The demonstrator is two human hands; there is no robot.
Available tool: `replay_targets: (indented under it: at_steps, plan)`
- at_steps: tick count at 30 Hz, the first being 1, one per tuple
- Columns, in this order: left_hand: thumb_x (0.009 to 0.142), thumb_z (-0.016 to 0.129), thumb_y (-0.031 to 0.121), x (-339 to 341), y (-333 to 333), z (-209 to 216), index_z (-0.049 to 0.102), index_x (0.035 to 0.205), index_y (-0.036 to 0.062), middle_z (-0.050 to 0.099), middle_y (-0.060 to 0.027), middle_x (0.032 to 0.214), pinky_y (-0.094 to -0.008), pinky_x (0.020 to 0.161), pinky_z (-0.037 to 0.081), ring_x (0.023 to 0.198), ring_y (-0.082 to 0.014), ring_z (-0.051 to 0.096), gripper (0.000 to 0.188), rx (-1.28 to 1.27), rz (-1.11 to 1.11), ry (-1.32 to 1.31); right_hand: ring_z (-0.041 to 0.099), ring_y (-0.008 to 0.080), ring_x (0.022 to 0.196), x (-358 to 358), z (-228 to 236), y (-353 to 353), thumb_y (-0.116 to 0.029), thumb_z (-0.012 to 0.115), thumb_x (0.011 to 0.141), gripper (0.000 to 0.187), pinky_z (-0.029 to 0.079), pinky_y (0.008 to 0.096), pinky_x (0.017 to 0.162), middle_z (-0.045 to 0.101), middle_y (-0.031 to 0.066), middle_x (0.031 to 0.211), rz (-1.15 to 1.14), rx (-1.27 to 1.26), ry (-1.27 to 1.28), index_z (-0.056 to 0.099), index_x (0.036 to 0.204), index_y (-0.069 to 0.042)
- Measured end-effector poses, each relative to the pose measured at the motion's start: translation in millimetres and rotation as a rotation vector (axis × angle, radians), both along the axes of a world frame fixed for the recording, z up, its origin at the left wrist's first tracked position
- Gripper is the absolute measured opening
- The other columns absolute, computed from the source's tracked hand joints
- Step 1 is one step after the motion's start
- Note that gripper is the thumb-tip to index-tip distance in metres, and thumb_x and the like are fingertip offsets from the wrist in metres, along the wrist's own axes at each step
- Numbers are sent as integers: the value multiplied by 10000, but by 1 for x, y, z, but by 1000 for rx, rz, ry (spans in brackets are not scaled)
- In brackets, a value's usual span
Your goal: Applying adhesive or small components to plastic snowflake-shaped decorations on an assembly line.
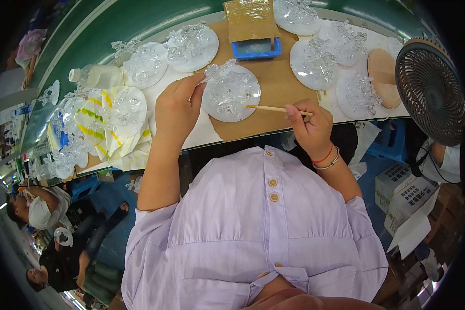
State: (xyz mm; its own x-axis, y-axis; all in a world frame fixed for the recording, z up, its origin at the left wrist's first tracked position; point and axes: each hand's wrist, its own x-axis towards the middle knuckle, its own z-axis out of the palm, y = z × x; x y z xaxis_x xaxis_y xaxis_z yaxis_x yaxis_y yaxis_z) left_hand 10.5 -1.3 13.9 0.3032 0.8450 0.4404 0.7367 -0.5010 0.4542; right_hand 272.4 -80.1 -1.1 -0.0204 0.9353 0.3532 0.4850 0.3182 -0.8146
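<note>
Between my hands, a round white disc [243, 82] lies on brown cardboard, with clear plastic pieces on it. My left hand [180, 106] is closed at the disc's upper left, its fingertips pinching a clear, knobbly plastic piece [219, 69] above the disc's far edge. A thin wooden stick [276, 109] with a yellowish tip is gripped in my right hand [313, 129]. That tip points left and reaches the right part of the disc; whether it touches the surface I cannot tell.
More white discs bearing clear pieces [194, 47] surround the work spot. A blue tray [257, 49] with a cardboard box stands behind it. A black fan [431, 90] is at right, a clear bottle [95, 76] and crumpled bags [113, 119] at left. Other people [54, 271] sit lower left.
</note>
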Motion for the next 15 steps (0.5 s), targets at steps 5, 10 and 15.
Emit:
replay_targets:
  at_steps: [5, 10, 15]
  plan:
    - [805, 708, 77, -1, 0, 1, 693, 959, 87, 689, -94, 817, -345, 619, 512, 710, -254, 648, 154, -15, 11, 4, 593, 122, 550, -1, -5, 4, -103, 644, 916, 133, 442, 231, 511, 639, 67, 667, 39, 107, -77, 578, 842, -14]
    - [810, 702, 78, -2, 1, 2, 689, 970, 87, 686, -99, 813, -357, 620, 512, 705, -265, 645, 161, 17, -18, -6, 593, 142, 558, 2, 3, 5, -79, 641, 912, 116, 427, 241, 503, 633, 79, 669, 7, 51, 20, 571, 852, -10]
    - [810, 698, 74, -2, 1, 1, 683, 966, 82, 677, -101, 798, -361, 619, 512, 702, -270, 642, 157, 19, -20, -25, 570, 201, 528, -12, 12, 21, -55, 661, 879, 114, 412, 287, 479, 609, 89, 662, 126, 199, -119, 567, 829, -14]
